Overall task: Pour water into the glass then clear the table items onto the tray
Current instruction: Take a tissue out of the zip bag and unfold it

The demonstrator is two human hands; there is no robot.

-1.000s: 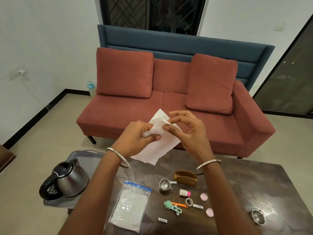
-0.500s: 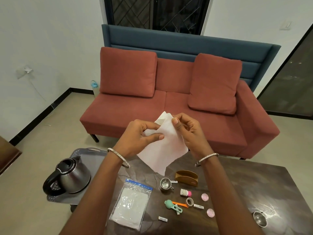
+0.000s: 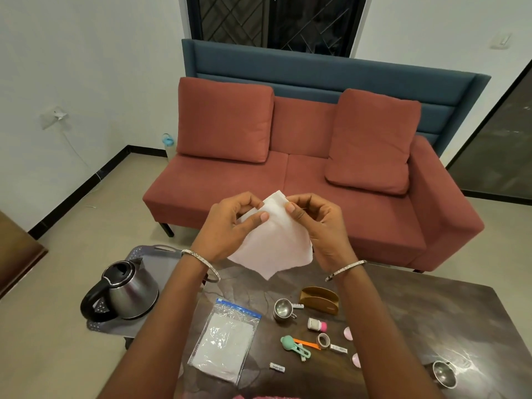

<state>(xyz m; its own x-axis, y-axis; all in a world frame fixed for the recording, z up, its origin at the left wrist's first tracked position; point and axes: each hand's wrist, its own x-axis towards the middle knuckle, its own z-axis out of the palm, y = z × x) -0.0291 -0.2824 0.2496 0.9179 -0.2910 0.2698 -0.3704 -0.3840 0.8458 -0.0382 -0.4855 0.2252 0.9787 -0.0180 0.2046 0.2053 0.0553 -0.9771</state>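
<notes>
Presently, a red sofa (image 3: 302, 180) is seen beyond a dark counter (image 3: 431, 318). At the counter's left end a grey tray (image 3: 161, 254) is set, and a steel electric kettle (image 3: 123, 292) is carried on it. A white paper napkin (image 3: 273, 243) is held up over the counter's far edge, its long axis hanging downward to a point. Its top edge is pinched by the left hand (image 3: 227, 228) and the right hand (image 3: 319, 226), each grip closed on it between thumb and fingers. The tray lies to the lower left, so the left hand is judged the nearer. Still on the counter are noted a zip bag (image 3: 227, 341), a wooden napkin holder (image 3: 319, 299), a small steel cup (image 3: 283, 309) and a steel tumbler (image 3: 444, 372) at the right.
</notes>
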